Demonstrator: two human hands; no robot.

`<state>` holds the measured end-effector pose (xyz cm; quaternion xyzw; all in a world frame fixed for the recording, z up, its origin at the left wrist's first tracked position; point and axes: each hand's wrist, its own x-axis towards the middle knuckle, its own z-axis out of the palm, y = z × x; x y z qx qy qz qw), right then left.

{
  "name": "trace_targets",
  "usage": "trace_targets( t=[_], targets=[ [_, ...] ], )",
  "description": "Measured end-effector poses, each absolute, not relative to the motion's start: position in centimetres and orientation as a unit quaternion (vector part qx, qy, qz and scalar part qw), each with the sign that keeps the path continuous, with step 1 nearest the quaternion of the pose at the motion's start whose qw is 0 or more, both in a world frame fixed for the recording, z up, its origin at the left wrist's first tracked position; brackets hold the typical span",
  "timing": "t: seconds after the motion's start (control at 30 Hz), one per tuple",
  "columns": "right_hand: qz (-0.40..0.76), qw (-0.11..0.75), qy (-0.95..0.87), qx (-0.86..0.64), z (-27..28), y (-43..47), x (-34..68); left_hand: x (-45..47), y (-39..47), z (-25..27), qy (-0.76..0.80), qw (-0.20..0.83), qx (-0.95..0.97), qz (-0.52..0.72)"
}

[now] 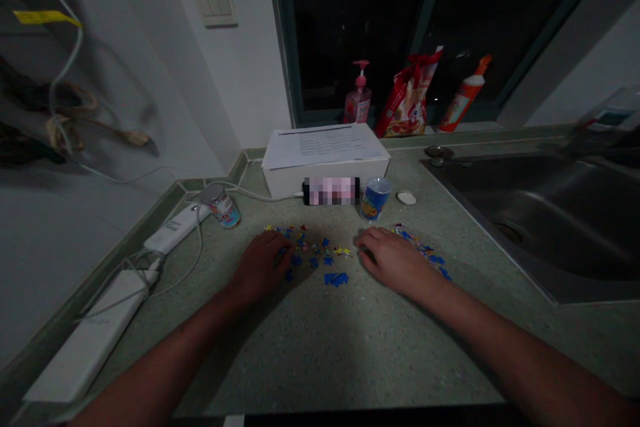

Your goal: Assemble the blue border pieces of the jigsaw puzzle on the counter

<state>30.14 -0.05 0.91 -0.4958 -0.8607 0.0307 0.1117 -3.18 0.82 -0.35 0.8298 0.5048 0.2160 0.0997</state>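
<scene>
My left hand (261, 261) rests on the counter at the left edge of a loose spread of small jigsaw pieces (313, 262). Its fingers curve over a few pieces, with the thumb apart, and I see nothing held. To the right, my right hand (393, 258) lies on the counter, fingers loosely bent and apart, grasping nothing visible. Beyond it runs a second strip of jigsaw pieces (425, 249), partly hidden by the hand. Between my hands and nearer to me sits a blue joined section of puzzle (337, 279). Most pieces are blue; others show yellow and mixed colours.
Behind the pieces stand a blue can (375, 199), its lid (407, 198) and a phone (331, 191) against a white box (325, 153). A second can (221, 205) and power strips with cables (107, 327) are at left. The sink (550, 213) lies right.
</scene>
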Motion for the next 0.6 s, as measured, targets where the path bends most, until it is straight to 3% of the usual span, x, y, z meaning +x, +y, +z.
trace_targets(
  t=[0.6],
  targets=[
    [0.032, 0.107, -0.861, -0.497, 1.0, -0.18, 30.17, -3.3, 0.82, -0.34, 0.496, 0.108, 0.832, 0.224]
  ],
)
